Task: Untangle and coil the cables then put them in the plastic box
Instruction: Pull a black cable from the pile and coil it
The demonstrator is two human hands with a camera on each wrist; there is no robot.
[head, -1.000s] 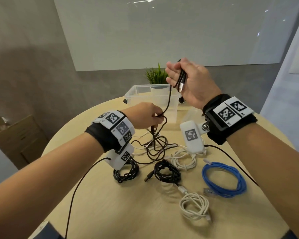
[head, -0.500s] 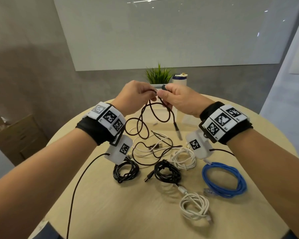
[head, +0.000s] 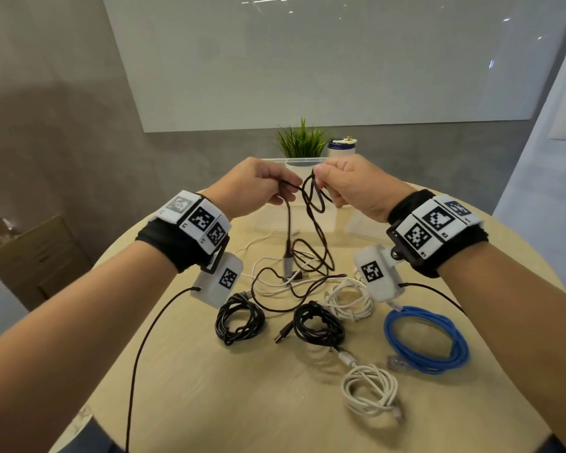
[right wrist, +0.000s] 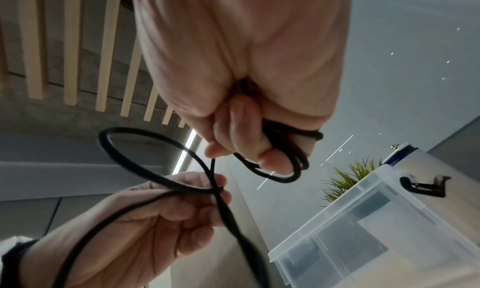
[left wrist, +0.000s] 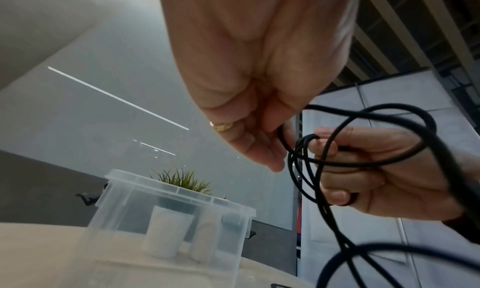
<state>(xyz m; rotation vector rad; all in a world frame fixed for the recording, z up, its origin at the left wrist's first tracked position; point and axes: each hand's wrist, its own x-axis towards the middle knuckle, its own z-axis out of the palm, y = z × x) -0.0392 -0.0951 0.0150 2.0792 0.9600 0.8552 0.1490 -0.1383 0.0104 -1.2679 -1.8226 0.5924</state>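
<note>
Both hands raised above the round pale wooden tabletop (head: 209, 387), close together, in front of the clear plastic box (left wrist: 166, 216).

Left hand (head: 252, 186): thumb and fingertips pinch a strand of the thin black braided cable (head: 311, 204). Fingers curled, grip closed on the cable; gold ring visible in the left wrist view.

Right hand (head: 353, 188): fingers curled round two or three small loops of the same black cable, grip closed on them. In the right wrist view the loops wrap past my fingertips (right wrist: 275, 160).

Between the hands the cable crosses itself once. From there it hangs down to the tabletop, where its grey-sleeved plug (head: 287, 261) stands near upright in a loose tangle of black and white strands (head: 275, 286).

Lying on the tabletop, nearer me:
- two black coiled cables (head: 239, 322), side by side, apart
- white coiled cable (head: 350, 299) just beside the right black coil
- blue coiled network cable (head: 428, 341) to the right
- second white coiled cable (head: 370, 393) nearest me

Box sits at the far side of the tabletop, open; I cannot tell if any cable is inside. Behind it: small green potted plant (head: 301, 142) and a white bottle with blue cap (head: 340, 148).
</note>
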